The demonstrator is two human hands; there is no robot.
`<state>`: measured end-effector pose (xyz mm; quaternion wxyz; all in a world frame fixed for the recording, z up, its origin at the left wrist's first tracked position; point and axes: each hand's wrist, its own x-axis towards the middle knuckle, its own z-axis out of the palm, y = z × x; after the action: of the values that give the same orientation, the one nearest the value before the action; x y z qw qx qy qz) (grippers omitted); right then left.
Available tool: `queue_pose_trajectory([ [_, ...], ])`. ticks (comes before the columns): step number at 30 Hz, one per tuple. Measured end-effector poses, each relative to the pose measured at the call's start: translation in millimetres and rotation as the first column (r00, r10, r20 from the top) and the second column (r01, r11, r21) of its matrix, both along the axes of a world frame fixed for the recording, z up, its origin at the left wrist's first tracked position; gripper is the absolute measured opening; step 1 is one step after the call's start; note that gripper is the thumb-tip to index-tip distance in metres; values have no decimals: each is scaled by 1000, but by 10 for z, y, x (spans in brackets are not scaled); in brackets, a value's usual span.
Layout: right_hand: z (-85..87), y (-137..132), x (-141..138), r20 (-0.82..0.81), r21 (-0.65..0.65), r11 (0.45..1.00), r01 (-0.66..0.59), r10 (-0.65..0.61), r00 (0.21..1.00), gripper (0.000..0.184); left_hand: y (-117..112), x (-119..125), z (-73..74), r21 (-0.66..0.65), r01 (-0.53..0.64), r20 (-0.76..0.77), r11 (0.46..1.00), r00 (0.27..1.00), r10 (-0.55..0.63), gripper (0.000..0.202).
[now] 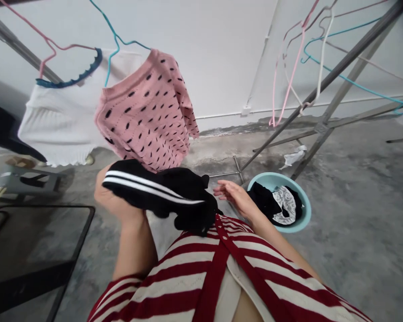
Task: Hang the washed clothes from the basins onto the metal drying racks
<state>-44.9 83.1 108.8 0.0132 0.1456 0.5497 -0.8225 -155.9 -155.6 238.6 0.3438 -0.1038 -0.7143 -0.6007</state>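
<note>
1. Hands: 2, both the person's own. Left hand (116,201) at 9 o'clock from view centre, under the black garment with two white stripes (154,194), lifting it; fingers hidden behind the cloth, so grip looks closed on it. Right hand (233,198) at 3 o'clock, open, fingers spread, holding nothing, just beside the basin.
2. Basins: 1. Pale-blue plastic basin (308,210) at 4 o'clock, on the floor. Contents: at least 2 pieces, a black garment (261,201) and a black-and-white patterned garment (284,203). Exact count hidden by folds.
3. Hung garments: 2, at 11 o'clock. White top with navy scalloped neckline (60,125) and pink knit sweater with black dashes (147,107), side by side, touching.
4. Hangers: 2 in the garments, pink (47,56) and teal (112,40). At least 3 more at 1 to 2 o'clock on the metal drying rack (325,85): pink (290,76), white (322,58), teal (342,67).
5. Floor: bare concrete (366,232); 1 crumpled white scrap (295,156) near the rack foot.
6. At 8 o'clock: 1 black-framed glass table (36,241).
7. Person's clothing: red-and-white striped cardigan (184,273) fills the bottom edge.
</note>
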Motion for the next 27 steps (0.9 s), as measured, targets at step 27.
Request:
queue_pose_trajectory([
  [27, 1032, 386, -605, -508, 335, 805, 490, -284, 814, 21, -281, -119, -407, -295, 801, 694, 521, 555, -459, 32],
])
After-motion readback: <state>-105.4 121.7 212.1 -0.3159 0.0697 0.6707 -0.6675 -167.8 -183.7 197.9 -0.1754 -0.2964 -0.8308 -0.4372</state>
